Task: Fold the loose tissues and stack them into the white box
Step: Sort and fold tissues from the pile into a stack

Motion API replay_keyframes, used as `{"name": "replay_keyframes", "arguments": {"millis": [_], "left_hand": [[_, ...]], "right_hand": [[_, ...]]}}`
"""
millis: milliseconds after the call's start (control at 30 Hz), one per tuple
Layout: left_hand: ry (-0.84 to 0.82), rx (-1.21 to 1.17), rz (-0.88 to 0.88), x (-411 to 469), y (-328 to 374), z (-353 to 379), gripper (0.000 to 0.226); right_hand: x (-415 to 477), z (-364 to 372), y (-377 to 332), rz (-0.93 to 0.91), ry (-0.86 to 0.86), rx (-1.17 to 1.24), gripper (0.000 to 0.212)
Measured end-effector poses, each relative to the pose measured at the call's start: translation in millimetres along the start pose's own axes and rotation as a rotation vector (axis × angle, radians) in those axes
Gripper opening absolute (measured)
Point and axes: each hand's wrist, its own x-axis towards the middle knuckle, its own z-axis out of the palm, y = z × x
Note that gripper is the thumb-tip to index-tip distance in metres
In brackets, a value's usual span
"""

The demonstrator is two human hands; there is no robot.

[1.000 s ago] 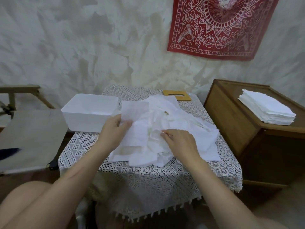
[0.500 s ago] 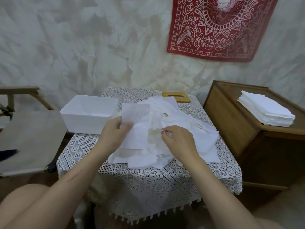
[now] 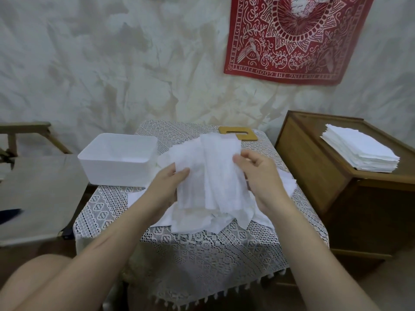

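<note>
A: Grip state, quick.
B: Both hands are on one tissue (image 3: 213, 171). The left hand (image 3: 165, 187) pinches its left edge, thumb on the front and fingers behind. The right hand (image 3: 261, 173) pinches the right edge higher up, fingers curled over it. Neither one is slack.
A: Where's the tissue?
B: It's held in the air between the hands, above the pile of loose tissues (image 3: 202, 221) on the table (image 3: 202, 261). Its lower end hangs close to the pile. Touching or not, can't tell.
A: Axis?
B: The long axis runs away from the person, near end low, far end raised. There looks to be a lengthwise ridge down the middle. The hands sit on the two long sides, so I judge the fold closes sideways, one long edge onto the other.
A: And the box?
B: The white box (image 3: 89, 154) stands on the table's left side, to the left of the grip and just beyond the left hand. The left hand is clearly nearer. The right hand would have to cross over the pile. The box's long side runs left-right, crosswise to the tissue as held, so I'd expect a turn before it goes in.
A: Anything in the box?
B: Looks empty, but the bottom is washed out, so not certain.
A: Step?
B: Folding, and early in the task by my read, since the pile is big.
</note>
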Motion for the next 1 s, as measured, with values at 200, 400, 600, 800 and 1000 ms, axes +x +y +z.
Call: {"name": "replay_keyframes", "arguments": {"millis": [200, 400, 600, 800, 1000], "left_hand": [[-0.009, -0.164, -0.137, 0.1, -3.2, 13.3, 0.035], [0.045, -0.069, -0.195, 8.6, -21.1, -0.6, 0.064], [0.050, -0.102, -0.122, 31.7, -38.5, 0.1, 0.090], [-0.037, -0.109, -0.087, 40.6, -37.1, 10.9, 0.065], [0.014, -0.055, 0.019, 29.4, -27.2, 13.7, 0.023]], "right_hand": [[4.9, 15.2, 34.7, 0.022, 0.041, -0.241, 0.026], [4.1, 13.8, 44.3, 0.002, 0.035, -0.115, 0.007], [30.2, 20.0, 60.8, -0.070, 0.085, -0.159, 0.012], [46.0, 34.3, 62.9, -0.057, 0.144, -0.024, 0.012], [41.8, 38.6, 66.3, -0.045, 0.052, -0.158, 0.018]]}}
